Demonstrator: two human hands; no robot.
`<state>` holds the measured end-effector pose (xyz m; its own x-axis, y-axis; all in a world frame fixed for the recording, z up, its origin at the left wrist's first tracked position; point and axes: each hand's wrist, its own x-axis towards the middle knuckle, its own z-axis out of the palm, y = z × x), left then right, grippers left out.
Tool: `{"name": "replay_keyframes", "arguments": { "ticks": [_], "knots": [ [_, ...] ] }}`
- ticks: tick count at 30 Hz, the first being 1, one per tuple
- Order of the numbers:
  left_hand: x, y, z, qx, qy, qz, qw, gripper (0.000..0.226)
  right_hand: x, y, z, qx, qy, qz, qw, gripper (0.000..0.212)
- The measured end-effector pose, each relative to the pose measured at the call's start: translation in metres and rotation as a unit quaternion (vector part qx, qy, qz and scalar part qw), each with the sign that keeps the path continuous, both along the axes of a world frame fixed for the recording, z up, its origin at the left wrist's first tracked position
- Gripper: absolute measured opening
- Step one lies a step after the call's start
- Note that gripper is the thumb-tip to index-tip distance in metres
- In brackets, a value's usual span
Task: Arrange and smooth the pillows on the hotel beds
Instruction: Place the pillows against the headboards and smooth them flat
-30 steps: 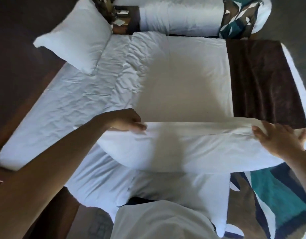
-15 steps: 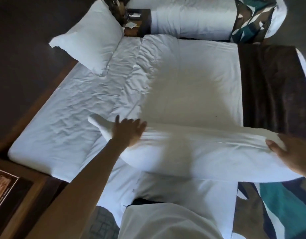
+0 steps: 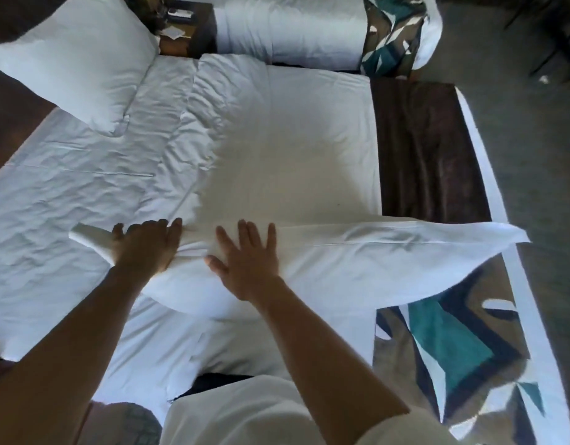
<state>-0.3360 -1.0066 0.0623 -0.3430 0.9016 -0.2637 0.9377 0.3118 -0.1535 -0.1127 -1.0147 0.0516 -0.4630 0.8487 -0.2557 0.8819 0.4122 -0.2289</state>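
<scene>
Both my hands lie flat on the long white pillow [image 3: 325,261], which stretches across the near side of the bed [image 3: 293,149] with its loose case end trailing off to the right, past my right fingertips and over the patterned runner [image 3: 454,335]. My left hand [image 3: 145,248] sits palm down near the pillow's left end; its fingers [image 3: 168,228] are close together and point toward the far side of the bed, gripping nothing. A small pointed corner of the case pokes out just to the left of that hand, beyond the thumb side. My right hand [image 3: 245,264] rests palm down just beside the left, the two apart by a narrow strip of bunched fabric; its fingers [image 3: 250,232] are spread, thumb out to the left, pressed onto the case with nothing pinched. A seam line runs along the pillow to the right from my right fingers. Beyond both sets of fingertips lies the wrinkled white sheet [image 3: 84,175], and further out to the upper left a second pillow [image 3: 81,59] leans at the head of the bed, well apart from my hands. A dark brown runner [image 3: 421,149] crosses the bed to the far right of my right fingers. Past it stands another bed [image 3: 287,30] with a nightstand [image 3: 187,30] beside it.
</scene>
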Motion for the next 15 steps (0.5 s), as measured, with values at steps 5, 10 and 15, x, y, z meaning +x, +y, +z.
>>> {"name": "replay_keyframes", "arguments": {
  "ticks": [5, 10, 15],
  "knots": [
    [0.002, 0.004, -0.012, -0.027, 0.019, -0.039, 0.999, 0.055, 0.194, 0.037, -0.013, 0.047, -0.096, -0.149, 0.983, 0.078],
    [0.014, 0.010, -0.004, 0.036, 0.026, -0.032, 0.999, 0.059, 0.362, 0.037, -0.002, 0.028, -0.142, -0.340, 0.929, 0.089],
    [0.068, -0.006, 0.008, 0.294, -0.043, -0.226, 0.928, 0.041, 0.372, 0.047, -0.001, 0.023, -0.113, -0.365, 0.924, 0.075]
  ]
}}
